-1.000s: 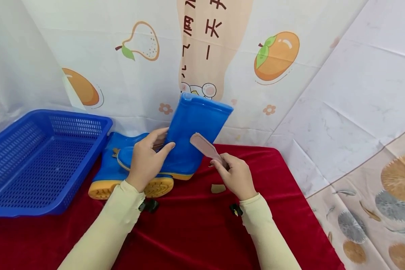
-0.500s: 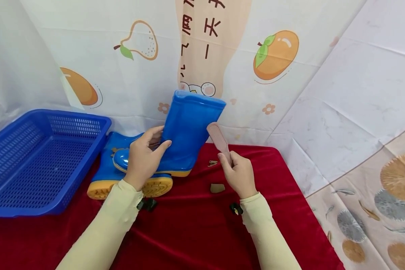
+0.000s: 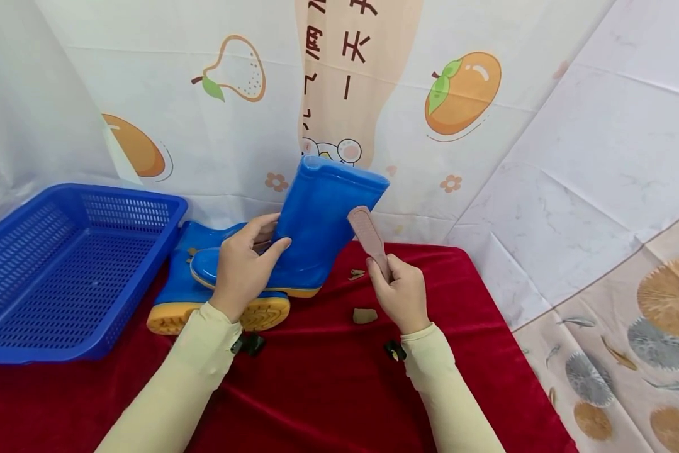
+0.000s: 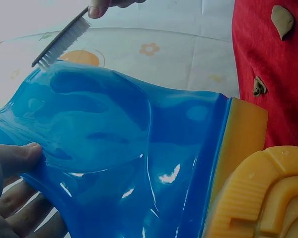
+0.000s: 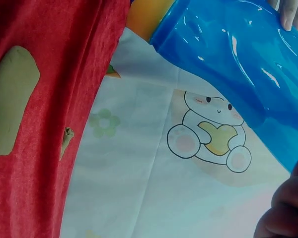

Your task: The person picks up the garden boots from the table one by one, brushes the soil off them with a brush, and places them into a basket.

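A blue rubber boot [image 3: 328,220] with a yellow sole is tilted up over a second blue boot [image 3: 183,270] lying on its side. My left hand [image 3: 245,261] grips the upper boot by its shaft, thumb on the near face and fingers behind. In my right hand [image 3: 401,289] is the handle of a pinkish brush [image 3: 367,233]. White bristles of that brush [image 4: 64,42] meet the boot's shaft near its top edge in the left wrist view. Only curled fingers of the right hand [image 5: 288,203] show in the right wrist view.
A blue plastic basket [image 3: 90,283] stands at the left on the red cloth [image 3: 328,377]. One flat olive-brown piece [image 3: 364,316] and a smaller crumpled bit [image 3: 356,274] lie right of the boots. A printed curtain [image 3: 203,157] hangs behind.
The brush has moved right and slightly up, from the middle of the shaft to its right edge. The held boot tilted left, then back right.
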Available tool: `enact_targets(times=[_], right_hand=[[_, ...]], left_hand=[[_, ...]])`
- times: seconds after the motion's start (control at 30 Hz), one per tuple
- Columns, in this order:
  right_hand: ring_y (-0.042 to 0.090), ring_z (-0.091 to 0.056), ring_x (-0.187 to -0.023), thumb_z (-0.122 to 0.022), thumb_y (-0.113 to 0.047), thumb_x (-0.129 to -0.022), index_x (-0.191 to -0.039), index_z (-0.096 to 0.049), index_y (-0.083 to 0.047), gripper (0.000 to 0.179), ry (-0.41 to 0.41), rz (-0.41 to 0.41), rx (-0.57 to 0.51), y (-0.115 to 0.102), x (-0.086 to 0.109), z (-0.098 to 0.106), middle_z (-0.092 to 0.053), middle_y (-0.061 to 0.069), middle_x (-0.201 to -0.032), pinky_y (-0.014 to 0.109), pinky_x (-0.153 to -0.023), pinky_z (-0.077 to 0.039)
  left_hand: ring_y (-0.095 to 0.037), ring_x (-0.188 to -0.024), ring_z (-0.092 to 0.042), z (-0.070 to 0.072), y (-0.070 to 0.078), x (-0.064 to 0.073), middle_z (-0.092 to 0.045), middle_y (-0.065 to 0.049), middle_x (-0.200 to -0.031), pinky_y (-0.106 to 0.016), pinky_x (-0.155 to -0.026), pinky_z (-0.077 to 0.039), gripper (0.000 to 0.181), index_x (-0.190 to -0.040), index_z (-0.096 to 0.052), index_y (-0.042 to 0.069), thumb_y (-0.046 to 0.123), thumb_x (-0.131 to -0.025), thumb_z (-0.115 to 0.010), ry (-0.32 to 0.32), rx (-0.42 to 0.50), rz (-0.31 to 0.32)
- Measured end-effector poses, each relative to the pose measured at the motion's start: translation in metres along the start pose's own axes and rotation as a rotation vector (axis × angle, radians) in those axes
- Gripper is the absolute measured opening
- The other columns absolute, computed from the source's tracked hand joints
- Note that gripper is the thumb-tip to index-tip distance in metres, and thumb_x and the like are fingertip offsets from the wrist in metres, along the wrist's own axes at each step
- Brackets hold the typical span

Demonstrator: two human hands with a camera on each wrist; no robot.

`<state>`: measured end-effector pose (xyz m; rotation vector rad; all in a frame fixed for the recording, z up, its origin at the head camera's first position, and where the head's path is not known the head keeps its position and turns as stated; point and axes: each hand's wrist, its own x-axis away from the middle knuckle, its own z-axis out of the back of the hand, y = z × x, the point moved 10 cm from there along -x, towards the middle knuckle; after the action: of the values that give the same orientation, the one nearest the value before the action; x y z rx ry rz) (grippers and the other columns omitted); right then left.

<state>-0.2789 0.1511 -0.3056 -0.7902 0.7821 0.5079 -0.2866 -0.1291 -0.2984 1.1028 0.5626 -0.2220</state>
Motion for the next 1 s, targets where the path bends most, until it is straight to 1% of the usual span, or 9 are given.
enact_targets(times=[0.13,0.23,0.37,0.47,0.67,0.73,0.9,0.97,1.0], right_hand=[[0.003,-0.027,-0.046,-0.071,-0.016,-0.096,-0.06,-0.041,-0.018,0.046,-0.018,-0.015,-0.007,0.002,0.002,-0.003,-0.034,-0.008,-0.051,0.021,-0.04,-0.02],[0.003,-0.028,-0.045,-0.07,-0.017,-0.096,-0.06,-0.041,-0.019,0.046,-0.023,-0.015,-0.007,0.002,0.002,-0.004,-0.035,-0.008,-0.051,0.021,-0.039,-0.02],[0.005,-0.029,-0.044,-0.069,-0.017,-0.095,-0.06,-0.042,-0.018,0.045,0.007,-0.01,-0.027,0.001,0.002,0.0,-0.036,-0.007,-0.051,0.022,-0.038,-0.021],[0.005,-0.03,-0.044,-0.068,-0.015,-0.095,-0.06,-0.044,-0.018,0.043,0.023,-0.012,-0.047,0.0,0.002,0.002,-0.038,-0.007,-0.051,0.022,-0.038,-0.022],[0.004,-0.026,-0.044,-0.064,-0.009,-0.091,-0.057,-0.039,-0.018,0.043,0.078,-0.008,-0.053,0.001,0.001,0.007,-0.034,-0.006,-0.049,0.022,-0.038,-0.019],[0.004,-0.024,-0.045,-0.062,-0.005,-0.087,-0.056,-0.037,-0.018,0.042,0.093,-0.008,-0.051,0.002,0.001,0.008,-0.032,-0.006,-0.049,0.022,-0.039,-0.018],[0.003,-0.022,-0.046,-0.06,0.0,-0.081,-0.055,-0.037,-0.018,0.039,0.111,-0.013,-0.04,0.002,0.0,0.01,-0.031,-0.005,-0.049,0.021,-0.039,-0.018],[0.003,-0.022,-0.046,-0.06,0.0,-0.08,-0.055,-0.038,-0.018,0.038,0.116,-0.015,-0.036,0.002,0.0,0.011,-0.031,-0.005,-0.049,0.021,-0.039,-0.018],[0.003,-0.023,-0.046,-0.06,0.0,-0.08,-0.054,-0.038,-0.018,0.038,0.119,-0.017,-0.037,0.002,0.0,0.012,-0.032,-0.006,-0.049,0.021,-0.039,-0.018]], left_hand=[[-0.025,-0.108,-0.072,0.001,0.001,0.0,-0.073,-0.01,-0.124,-0.048,-0.093,-0.06,0.045,-0.137,-0.066,0.012,0.02,-0.095,-0.077,0.017,0.014,-0.011],[-0.024,-0.106,-0.073,0.004,0.002,0.0,-0.074,-0.009,-0.121,-0.046,-0.091,-0.06,0.042,-0.134,-0.068,0.012,0.018,-0.094,-0.078,0.048,0.035,-0.024],[-0.021,-0.102,-0.073,0.009,0.003,-0.001,-0.076,-0.007,-0.116,-0.041,-0.089,-0.061,0.039,-0.131,-0.07,0.012,0.016,-0.093,-0.079,0.103,0.06,-0.038],[-0.02,-0.101,-0.074,0.014,0.004,0.0,-0.076,-0.006,-0.114,-0.038,-0.088,-0.061,0.037,-0.13,-0.071,0.012,0.016,-0.093,-0.079,0.132,0.069,-0.043],[-0.02,-0.099,-0.074,0.018,0.006,0.0,-0.076,-0.006,-0.113,-0.034,-0.087,-0.061,0.036,-0.129,-0.072,0.013,0.016,-0.094,-0.078,0.153,0.075,-0.041],[-0.019,-0.099,-0.074,0.019,0.007,0.0,-0.076,-0.006,-0.113,-0.03,-0.087,-0.061,0.036,-0.129,-0.072,0.013,0.016,-0.093,-0.079,0.157,0.076,-0.042],[-0.018,-0.097,-0.074,0.021,0.008,0.0,-0.077,-0.006,-0.112,-0.015,-0.084,-0.057,0.037,-0.129,-0.072,0.012,0.014,-0.093,-0.079,0.164,0.082,-0.046],[-0.018,-0.097,-0.073,0.022,0.008,0.0,-0.077,-0.006,-0.112,-0.013,-0.083,-0.056,0.037,-0.129,-0.072,0.011,0.014,-0.092,-0.08,0.167,0.083,-0.051],[-0.018,-0.097,-0.073,0.022,0.009,0.0,-0.077,-0.007,-0.112,-0.014,-0.083,-0.056,0.038,-0.129,-0.072,0.011,0.014,-0.092,-0.08,0.17,0.081,-0.053]])
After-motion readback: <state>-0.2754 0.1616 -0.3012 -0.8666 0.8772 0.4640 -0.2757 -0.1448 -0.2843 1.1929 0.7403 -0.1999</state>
